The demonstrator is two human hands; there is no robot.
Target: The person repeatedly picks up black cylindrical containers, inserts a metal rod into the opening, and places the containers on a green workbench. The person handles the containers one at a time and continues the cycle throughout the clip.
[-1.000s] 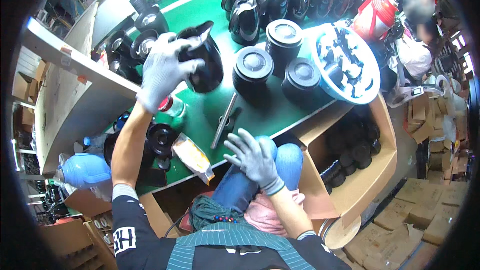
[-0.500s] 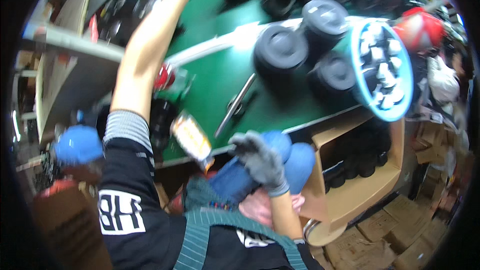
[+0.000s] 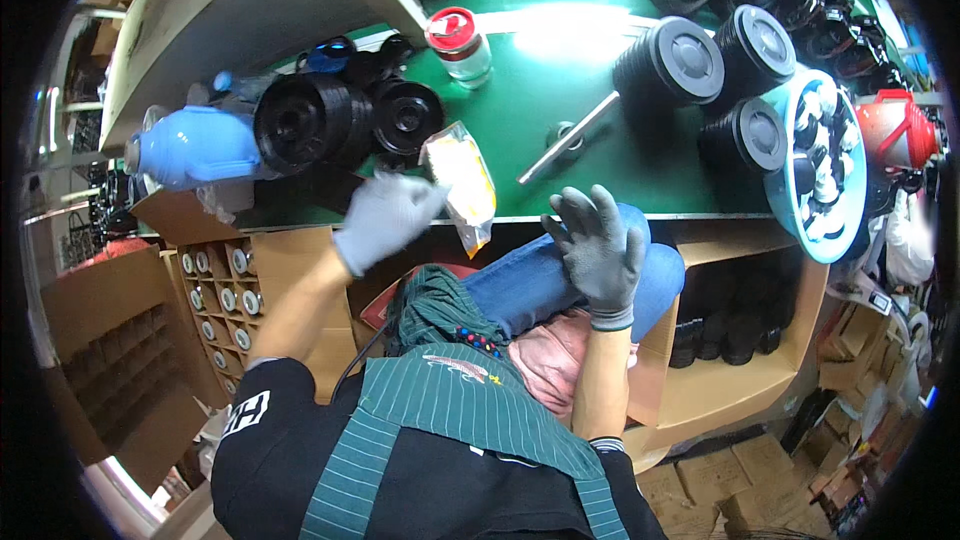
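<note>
My left hand [image 3: 390, 220], in a pale grey glove, is in front of the table's near edge, slightly blurred. Its fingers stretch out, holding nothing that I can see. Closest to it is a clear plastic packet [image 3: 462, 183] with white and yellow-orange contents, overhanging the green table's edge. My right hand [image 3: 598, 250], in a darker grey glove, is raised over my knees with fingers spread, nothing in it. Beyond it a metal rod [image 3: 568, 138] slants across the tabletop with a round fitting [image 3: 565, 137] at its middle.
Stacked black lids [image 3: 668, 62] and a blue basin [image 3: 845, 195] of small black-and-white parts occupy the right side. A red-lidded jar [image 3: 460, 48] stands at the back; black round parts [image 3: 310, 125] lie left. Open cartons flank my legs: a divided carton [image 3: 225, 305] and another [image 3: 740, 380].
My left hand has come back from the far side of the table to its near edge. My right hand stays over my lap, fingers more spread. The view has shifted.
</note>
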